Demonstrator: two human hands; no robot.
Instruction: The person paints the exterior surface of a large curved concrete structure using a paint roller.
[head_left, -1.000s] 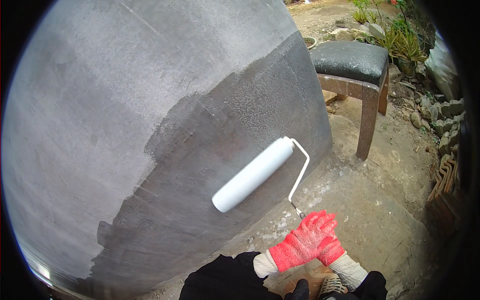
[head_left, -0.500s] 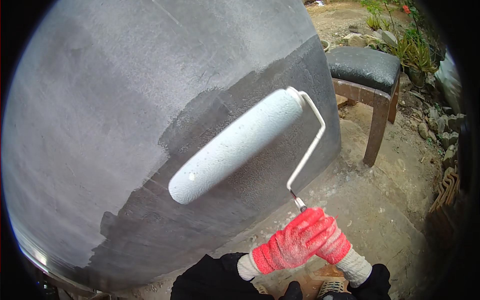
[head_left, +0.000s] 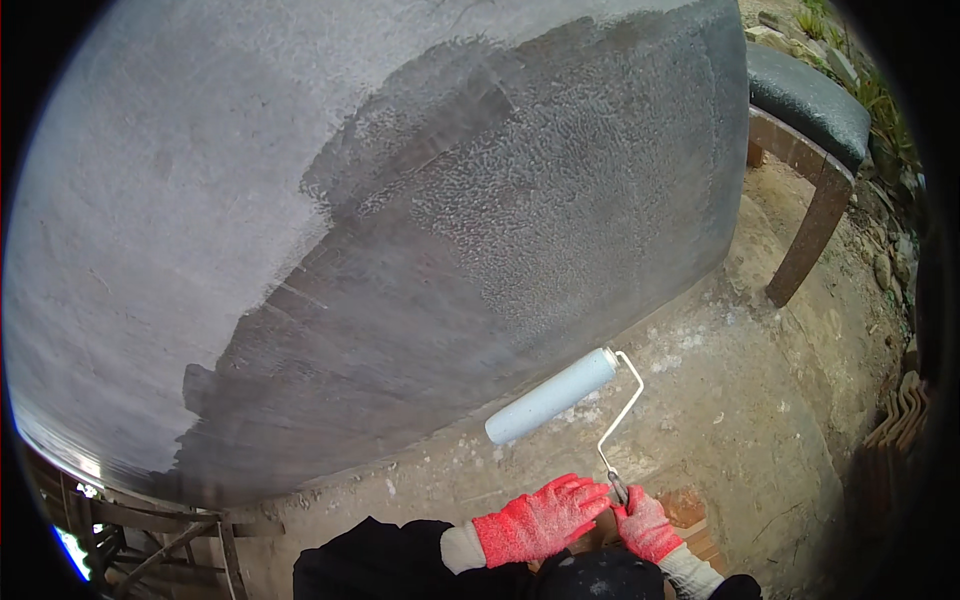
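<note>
My right hand (head_left: 648, 524), in a red-coated glove with a pale cuff, is closed around the handle of a paint roller (head_left: 552, 396). The roller's long pale-blue sleeve sits low, beside the foot of the grey wall (head_left: 180, 170), and its white wire frame bends down to the handle. I cannot tell whether the sleeve touches the floor. Just left of the handle is my left hand (head_left: 542, 520), in a matching glove, its fingers stretched out and holding nothing. A dark, wet-looking patch (head_left: 560, 190) with a stippled texture covers the wall's lower right part.
A stool (head_left: 808, 100) with a black padded seat and brown wooden legs stands past the wall's right edge. Stacked wavy tiles (head_left: 900, 412) lie at the far right. Wooden framework (head_left: 165, 545) shows at the lower left. The concrete floor (head_left: 735, 400) carries pale splashes.
The roller has dropped from in front of the wall to near its foot. My left hand has come off my right hand and opened. The view has shifted, too.
</note>
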